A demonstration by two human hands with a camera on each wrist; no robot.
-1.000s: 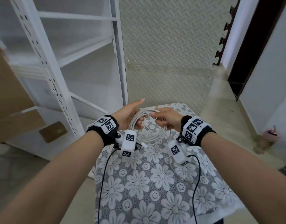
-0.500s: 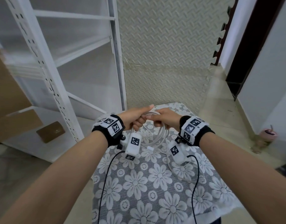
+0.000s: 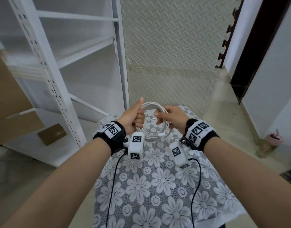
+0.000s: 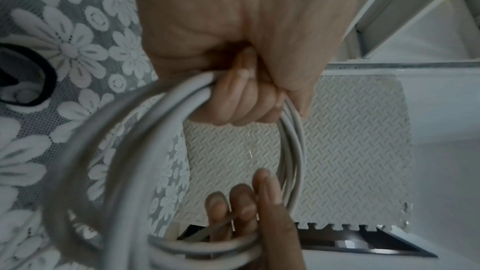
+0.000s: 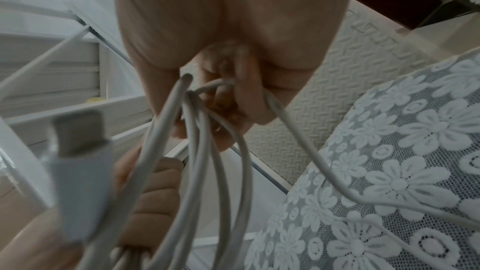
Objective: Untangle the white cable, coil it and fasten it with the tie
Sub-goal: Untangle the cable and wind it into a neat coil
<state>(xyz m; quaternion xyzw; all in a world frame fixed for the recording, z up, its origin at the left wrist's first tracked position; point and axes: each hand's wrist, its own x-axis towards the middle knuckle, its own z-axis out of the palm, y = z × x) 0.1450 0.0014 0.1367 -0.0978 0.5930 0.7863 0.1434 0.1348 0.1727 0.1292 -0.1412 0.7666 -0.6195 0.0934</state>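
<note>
The white cable (image 3: pixel 152 104) is wound into a round coil of several loops, held up above the far end of the flowered tablecloth (image 3: pixel 158 186). My left hand (image 3: pixel 135 116) grips the coil's left side in a fist, thumb up; the bundle (image 4: pixel 292 141) passes through its curled fingers. My right hand (image 3: pixel 170 116) holds the coil's right side, fingers curled round the strands (image 5: pixel 197 130). A white plug end (image 3: pixel 161 134) hangs at the coil's bottom, and appears large and blurred as a connector (image 5: pixel 78 163) in the right wrist view. One loose strand (image 5: pixel 324 171) trails down to the cloth. No tie is visible.
A white metal shelf rack (image 3: pixel 62 63) stands at left, with brown cardboard (image 3: pixel 13 112) beside it. Beige textured foam mats (image 3: pixel 171 55) cover the floor and wall ahead. A dark doorway (image 3: pixel 250 46) and a small pink object (image 3: pixel 273 139) are at right.
Both hands have lifted the coil slightly and drawn apart, opening it into a rounder ring. My left hand has closed from open fingers into a fist on the coil.
</note>
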